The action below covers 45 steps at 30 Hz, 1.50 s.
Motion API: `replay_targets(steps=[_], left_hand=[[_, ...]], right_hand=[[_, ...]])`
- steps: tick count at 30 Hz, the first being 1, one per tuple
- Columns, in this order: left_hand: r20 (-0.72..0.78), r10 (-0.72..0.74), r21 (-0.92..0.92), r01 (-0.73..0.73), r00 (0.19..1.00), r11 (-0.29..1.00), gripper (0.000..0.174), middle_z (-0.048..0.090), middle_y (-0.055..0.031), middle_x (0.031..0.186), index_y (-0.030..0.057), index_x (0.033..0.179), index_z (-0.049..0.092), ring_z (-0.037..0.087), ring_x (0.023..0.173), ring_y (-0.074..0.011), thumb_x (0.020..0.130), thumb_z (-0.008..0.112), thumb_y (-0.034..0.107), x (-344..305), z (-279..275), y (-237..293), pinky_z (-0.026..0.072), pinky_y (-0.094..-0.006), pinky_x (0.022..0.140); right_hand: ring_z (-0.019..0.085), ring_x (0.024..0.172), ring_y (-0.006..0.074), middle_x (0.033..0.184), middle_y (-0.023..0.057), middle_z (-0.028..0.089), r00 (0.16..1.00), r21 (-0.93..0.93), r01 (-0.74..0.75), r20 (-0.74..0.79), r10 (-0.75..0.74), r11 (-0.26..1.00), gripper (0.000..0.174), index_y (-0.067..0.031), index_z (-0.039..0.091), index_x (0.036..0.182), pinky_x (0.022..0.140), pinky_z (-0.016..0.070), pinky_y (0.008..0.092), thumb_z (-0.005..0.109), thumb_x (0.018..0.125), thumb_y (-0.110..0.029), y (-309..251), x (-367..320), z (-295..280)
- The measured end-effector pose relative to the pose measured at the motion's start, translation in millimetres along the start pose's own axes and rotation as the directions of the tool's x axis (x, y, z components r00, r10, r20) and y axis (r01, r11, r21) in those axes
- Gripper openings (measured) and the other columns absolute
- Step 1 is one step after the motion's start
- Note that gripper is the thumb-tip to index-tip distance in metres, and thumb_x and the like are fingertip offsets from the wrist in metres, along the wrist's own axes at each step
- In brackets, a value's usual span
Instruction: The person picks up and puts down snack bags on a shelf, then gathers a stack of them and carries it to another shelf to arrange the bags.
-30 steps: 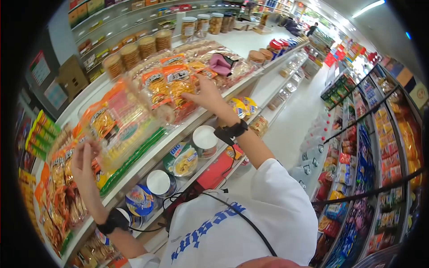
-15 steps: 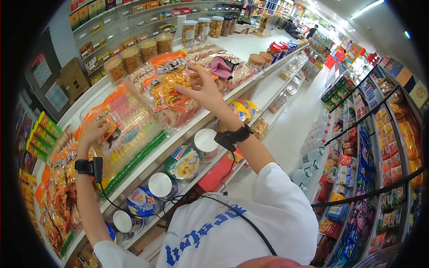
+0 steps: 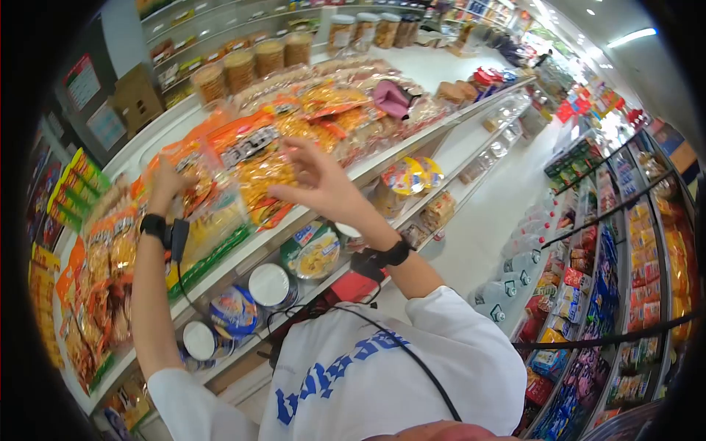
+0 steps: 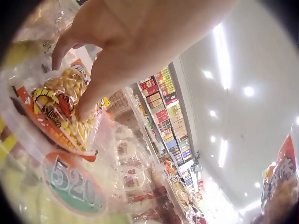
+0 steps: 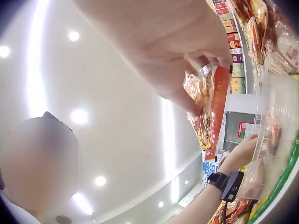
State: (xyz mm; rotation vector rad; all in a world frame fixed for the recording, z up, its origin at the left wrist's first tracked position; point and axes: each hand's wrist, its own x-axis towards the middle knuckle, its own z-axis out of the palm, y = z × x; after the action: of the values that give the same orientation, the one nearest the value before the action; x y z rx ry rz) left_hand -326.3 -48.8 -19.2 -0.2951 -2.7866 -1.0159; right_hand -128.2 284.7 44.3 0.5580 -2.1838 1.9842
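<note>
the right bag (image 3: 257, 173), orange-topped with dark lettering and yellow snacks, stands tilted above the tabletop (image 3: 434, 59), its near edge held by the right hand (image 3: 323, 184): thumb on 1 face, fingers curled behind. the left bag (image 4: 60, 109) lies on a clear pack (image 3: 220, 220), and the left hand (image 3: 165, 184) holds it with thumb and fingers bent narrow. the pack has yellow contents, a green strip along its near edge and a label (image 4: 72, 182) reading 520.

to the left are more orange-topped bags (image 3: 110, 246), with yellow-green packs (image 3: 73, 184) behind them. to the right, loose orange bags (image 3: 331, 99) lie flat on other clear packs, near a pink pouch (image 3: 392, 99).

4 tubs (image 3: 239, 70) of round biscuits stand in a row at the back, and jars (image 3: 365, 31) stand farther right. below the tabletop edge, a shelf carries a green noodle bowl (image 3: 312, 250), a blue bowl (image 3: 235, 309) and a white-lidded tub (image 3: 270, 285).

the person wears a white shirt (image 3: 441, 353) with blue lettering, and a black strap on each wrist. across the aisle, large bottles (image 3: 496, 290) stand beside racks (image 3: 632, 257) of packaged goods.
</note>
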Motion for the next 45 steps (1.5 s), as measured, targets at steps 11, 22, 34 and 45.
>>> replay_targets(steps=[11,22,34,45], left_hand=[[-0.052,0.046,-0.127,-0.053,0.998,0.99,0.141,0.054,-0.0332,0.134,-0.0001,0.158,0.006,0.058,0.124,-0.0344,0.059,0.096,0.044,-42,-54,82,0.0499,-0.0386,0.1],[0.029,-0.051,-0.991,0.035,0.998,0.131,0.094,0.053,-0.0178,0.138,-0.0001,0.153,0.02,0.06,0.122,-0.0258,0.082,0.08,0.005,-211,-31,155,0.053,-0.04,0.099],[-0.026,-0.325,-0.978,0.043,0.945,0.203,0.058,0.066,-0.0109,0.121,-0.0002,0.13,0.051,0.065,0.111,-0.0195,0.081,0.081,-0.001,-245,3,155,0.0538,-0.0361,0.097],[-0.076,-0.276,-0.993,-0.097,0.958,-0.064,0.058,0.062,-0.0109,0.129,0.0008,0.133,0.052,0.063,0.114,-0.0216,0.083,0.079,0.012,-256,23,147,0.0528,-0.0379,0.1]], right_hand=[[0.057,0.125,0.0234,0.136,0.0179,0.055,0.987,0.216,-0.001,-0.159,0.036,0.976,0.074,0.0049,0.035,0.149,0.104,0.0472,0.0341,0.074,0.086,0.004,1,-28,-1],[0.058,0.123,0.019,0.132,0.0128,0.058,0.992,0.456,-0.02,0.118,-0.038,0.89,0.063,0.0051,0.041,0.14,0.105,0.0453,0.0342,0.076,0.088,-0.002,-13,-17,61],[0.059,0.086,0.014,0.096,0.0053,0.057,0.968,-0.088,0.052,0.25,-0.028,0.995,0.083,-0.0057,0.051,0.135,0.075,0.0503,0.0281,0.095,0.068,-0.028,4,-24,64],[0.061,0.105,0.0087,0.117,0.0068,0.066,0.987,0.246,-0.029,0.159,-0.011,0.969,0.054,0.0014,0.056,0.135,0.086,0.0496,0.0255,0.078,0.086,-0.006,21,-35,64]])
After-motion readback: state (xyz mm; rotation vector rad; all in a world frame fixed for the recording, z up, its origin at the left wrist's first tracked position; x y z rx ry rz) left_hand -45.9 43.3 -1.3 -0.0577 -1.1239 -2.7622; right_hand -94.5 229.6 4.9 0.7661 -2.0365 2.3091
